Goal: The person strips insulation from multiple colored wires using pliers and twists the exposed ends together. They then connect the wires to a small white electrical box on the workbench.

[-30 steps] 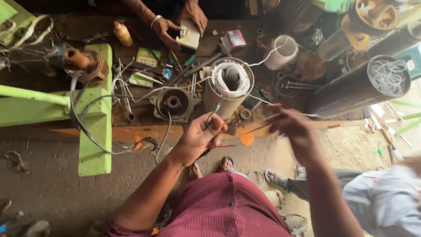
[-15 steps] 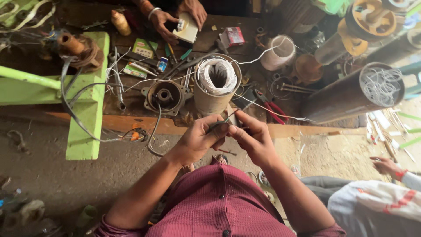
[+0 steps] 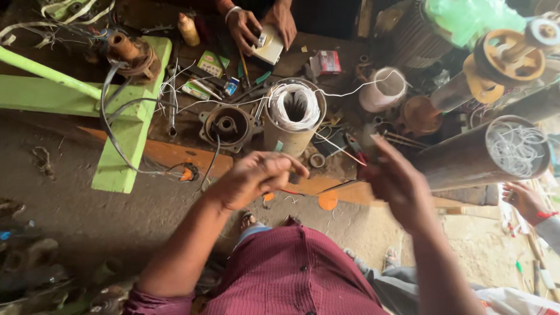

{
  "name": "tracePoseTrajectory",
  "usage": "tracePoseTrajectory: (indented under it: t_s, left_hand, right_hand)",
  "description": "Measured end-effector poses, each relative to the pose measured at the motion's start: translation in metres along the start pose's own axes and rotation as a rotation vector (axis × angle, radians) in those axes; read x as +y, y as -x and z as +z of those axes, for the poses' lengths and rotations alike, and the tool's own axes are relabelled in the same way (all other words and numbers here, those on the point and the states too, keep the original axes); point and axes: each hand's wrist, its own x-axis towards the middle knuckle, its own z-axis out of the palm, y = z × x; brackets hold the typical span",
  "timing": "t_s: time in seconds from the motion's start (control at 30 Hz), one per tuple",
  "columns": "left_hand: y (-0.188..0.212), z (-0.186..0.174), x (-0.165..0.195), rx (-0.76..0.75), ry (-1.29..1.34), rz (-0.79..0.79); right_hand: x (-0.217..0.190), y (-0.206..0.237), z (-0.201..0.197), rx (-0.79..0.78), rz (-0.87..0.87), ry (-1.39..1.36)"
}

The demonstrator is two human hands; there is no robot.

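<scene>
Keep your left hand (image 3: 254,178) pinched on the thin wire and your blurred, open-fingered right hand (image 3: 399,181) drawing it taut above the motor stator (image 3: 293,116).

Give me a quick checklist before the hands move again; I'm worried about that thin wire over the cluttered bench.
1. Left hand grip closed on something thin: ok, fingers are pinched, but what they hold is too small to tell.
2. Right hand state: cannot tell, it is blurred.
3. White thin wire running free: not ok, it drapes across the wound cylinder and the white cup.
4. Other person's hands apart from the wire: ok, they hold a small white device at the far edge.
5. Bench edge below the hands: ok, bare wood.
</scene>
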Motion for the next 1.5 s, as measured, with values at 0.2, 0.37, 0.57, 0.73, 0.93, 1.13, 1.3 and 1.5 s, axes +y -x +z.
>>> tracePoseTrajectory:
  t_s: [0.2, 0.37, 0.57, 0.73, 0.93, 1.13, 1.3, 1.5]
  left_hand:
    - [-0.028, 0.043, -0.034, 0.284, -0.275, 0.224]
    - [-0.029, 0.062, -0.043, 0.387, -0.306, 0.238]
    - [-0.018, 0.062, -0.037, 0.459, -0.250, 0.122]
    - [-0.016, 0.065, -0.030, 0.323, -0.036, 0.062]
    - [-0.005, 0.048, -0.028, 0.046, 0.147, -0.059]
    - [-0.011, 0.039, -0.030, 0.081, -0.052, 0.065]
    - [-0.023, 0.067, -0.041, 0.363, -0.346, 0.253]
    - [-0.023, 0.073, -0.052, 0.431, -0.470, 0.293]
  right_hand:
    - [-0.086, -0.001, 0.066, 0.187, -0.343, 0.388]
    - [-0.086, -0.015, 0.082, 0.107, -0.555, 0.627]
    - [-0.051, -0.023, 0.077, 0.188, -0.629, 0.451]
    - [-0.056, -0.032, 0.074, 0.169, -0.609, 0.513]
    - [-0.045, -0.018, 0.056, 0.076, -0.510, 0.379]
    - [-0.054, -0.003, 0.061, 0.092, -0.482, 0.403]
    - [-0.073, 0.017, 0.068, 0.159, -0.447, 0.397]
    - [-0.073, 0.002, 0.084, 0.199, -0.386, 0.537]
